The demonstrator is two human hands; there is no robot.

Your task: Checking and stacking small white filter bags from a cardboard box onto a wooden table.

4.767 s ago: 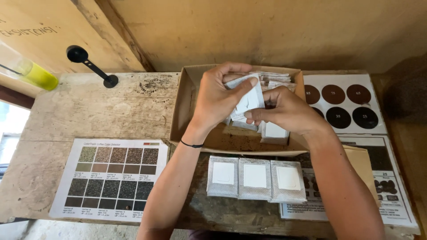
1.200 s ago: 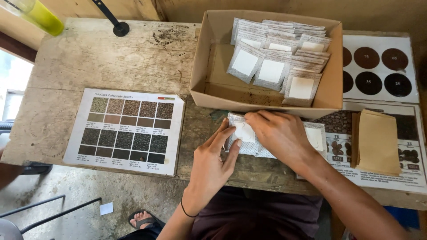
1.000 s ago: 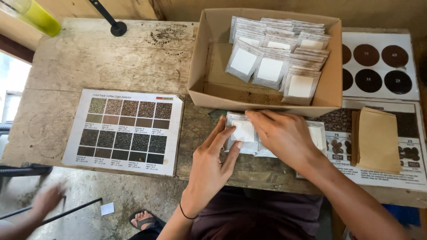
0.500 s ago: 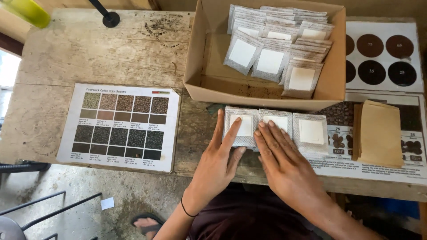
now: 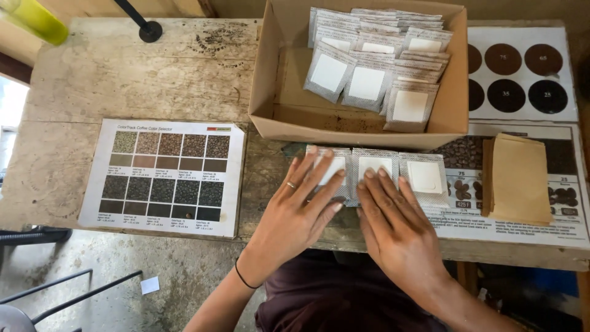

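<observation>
I press my flat, open left hand and right hand on the row of silver-grey white-labelled sachets, apparently flattening them.

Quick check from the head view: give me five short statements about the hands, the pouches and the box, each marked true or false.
1. Both hands lie flat on pouches on the table. True: left hand, right hand.
2. Three pouches lie in a row before the cardboard box. True.
3. The box is empty. False: it holds many pouches.
4. The colour chart lies right of the hands. False: left.
5. The brown envelopes sit inside the box. False: outside, on the right.
</observation>
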